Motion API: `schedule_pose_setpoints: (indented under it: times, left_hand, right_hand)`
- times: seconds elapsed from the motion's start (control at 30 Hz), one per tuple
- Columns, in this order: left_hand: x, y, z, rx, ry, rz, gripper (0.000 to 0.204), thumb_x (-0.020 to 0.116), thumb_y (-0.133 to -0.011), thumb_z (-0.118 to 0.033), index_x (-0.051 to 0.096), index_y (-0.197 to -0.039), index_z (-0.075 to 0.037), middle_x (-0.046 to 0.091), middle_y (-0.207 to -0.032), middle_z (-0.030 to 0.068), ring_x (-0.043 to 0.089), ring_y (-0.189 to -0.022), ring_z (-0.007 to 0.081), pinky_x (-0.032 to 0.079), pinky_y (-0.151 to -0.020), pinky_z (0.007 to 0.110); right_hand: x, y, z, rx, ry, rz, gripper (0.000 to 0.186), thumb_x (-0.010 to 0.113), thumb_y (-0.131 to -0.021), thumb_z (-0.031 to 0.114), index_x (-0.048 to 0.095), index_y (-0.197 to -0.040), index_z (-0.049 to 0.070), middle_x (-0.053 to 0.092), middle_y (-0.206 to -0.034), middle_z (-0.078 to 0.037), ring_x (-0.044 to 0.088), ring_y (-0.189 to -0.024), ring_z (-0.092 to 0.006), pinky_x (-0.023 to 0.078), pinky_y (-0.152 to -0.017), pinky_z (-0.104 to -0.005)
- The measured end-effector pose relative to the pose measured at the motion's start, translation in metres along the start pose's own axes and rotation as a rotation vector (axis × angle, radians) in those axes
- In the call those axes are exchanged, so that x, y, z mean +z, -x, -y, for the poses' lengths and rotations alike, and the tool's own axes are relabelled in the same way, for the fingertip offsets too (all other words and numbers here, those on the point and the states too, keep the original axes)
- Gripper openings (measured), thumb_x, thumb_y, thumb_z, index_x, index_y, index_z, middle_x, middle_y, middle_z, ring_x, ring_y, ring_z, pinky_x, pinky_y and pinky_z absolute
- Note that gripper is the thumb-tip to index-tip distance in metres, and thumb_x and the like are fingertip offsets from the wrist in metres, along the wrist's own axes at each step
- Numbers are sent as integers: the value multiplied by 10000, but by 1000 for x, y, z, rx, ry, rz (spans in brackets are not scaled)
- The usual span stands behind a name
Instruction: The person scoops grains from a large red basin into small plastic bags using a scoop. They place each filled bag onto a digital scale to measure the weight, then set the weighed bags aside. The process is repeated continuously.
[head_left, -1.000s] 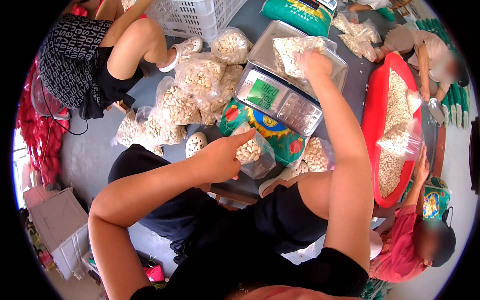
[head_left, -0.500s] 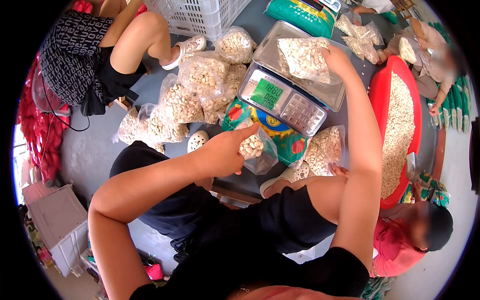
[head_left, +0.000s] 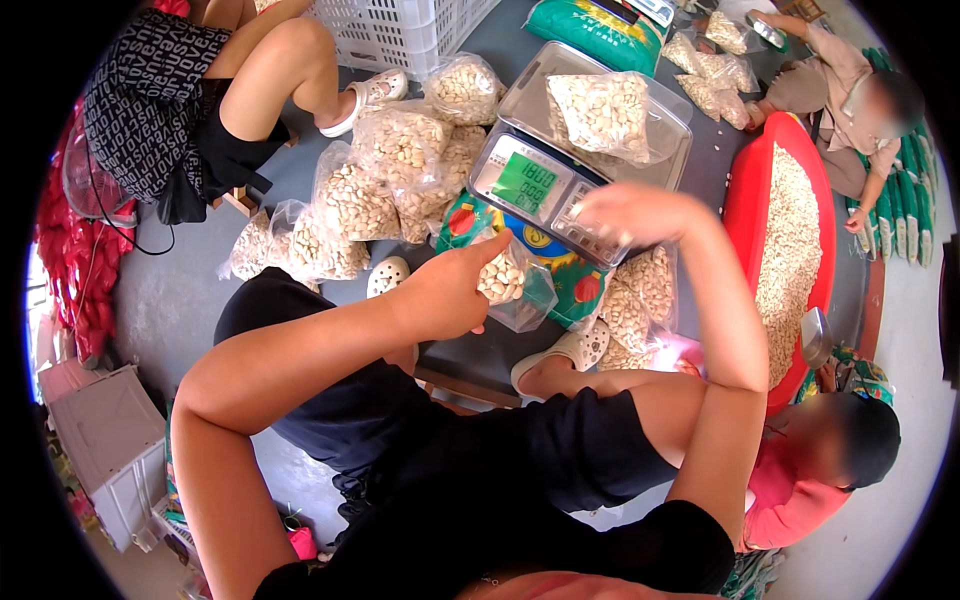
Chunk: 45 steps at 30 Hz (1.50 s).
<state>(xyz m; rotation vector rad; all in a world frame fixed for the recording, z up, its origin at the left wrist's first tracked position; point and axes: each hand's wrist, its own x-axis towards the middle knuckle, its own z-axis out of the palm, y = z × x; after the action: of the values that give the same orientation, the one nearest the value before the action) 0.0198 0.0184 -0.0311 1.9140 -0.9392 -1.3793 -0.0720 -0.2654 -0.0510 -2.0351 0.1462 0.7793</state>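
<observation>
My left hand [head_left: 445, 288] is closed on a small clear plastic bag of pale beans [head_left: 503, 280], held low in front of the scale. A digital scale [head_left: 575, 200] with a lit green display stands ahead of me. On its metal pan lies a fuller bag of pale beans [head_left: 600, 112], with no hand on it. My right hand [head_left: 640, 215] is over the scale's keypad, its fingers smeared by motion; whether they touch the keys cannot be seen. Under the scale's near side is a green printed sack [head_left: 575, 285].
Several filled bags [head_left: 400, 145] are heaped left of the scale; another filled bag [head_left: 640, 295] stands right of my knees. A red tub [head_left: 825, 230] of pale kernels is at the right, a white crate [head_left: 385, 35] at the back. Co-workers sit left, far right and near right.
My right hand has let go of the bag on the pan and moved back toward me over the keypad. My left hand keeps its bag in nearly the same place.
</observation>
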Motion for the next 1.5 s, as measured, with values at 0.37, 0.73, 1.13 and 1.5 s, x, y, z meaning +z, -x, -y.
schedule_pose_setpoints:
  times: [0.37, 0.73, 1.13, 1.5]
  left_hand:
    - [16, 3, -9, 46, 302, -41, 748, 468, -772, 71, 250, -1473, -73, 473, -723, 16, 521, -596, 79, 570, -614, 283]
    - [2, 2, 5, 30, 285, -34, 774, 455, -735, 96, 246, -1468, -42, 449, -701, 19, 503, -588, 88, 575, -609, 288]
    - [-10, 3, 6, -15, 181, -14, 772, 450, -752, 75, 234, -1479, -71, 515, -694, 77, 624, -604, 157, 548, -604, 301]
    - [-11, 8, 14, -19, 203, -23, 755, 442, -759, 69, 241, -1475, -65, 564, -763, 110, 649, -635, 175, 549, -626, 300]
  right_hand:
    - [136, -42, 58, -244, 137, -87, 221, 542, -804, 257, 648, -811, 63, 674, -802, -107, 648, -796, -299, 493, -706, -403]
    - [43, 2, 51, -391, 429, -562, 111, 640, -820, 211, 664, -880, 120, 645, -781, -78, 645, -714, -255, 499, -612, -351]
    - [-84, 17, -75, 456, -260, -709, 604, 419, -888, 639, 588, -1187, 141, 612, -1071, -110, 618, -741, -194, 504, -553, -330]
    - [-99, -65, -14, 374, 241, -893, 652, 468, -844, 621, 718, -882, 20, 651, -752, -202, 642, -776, -336, 482, -771, -391]
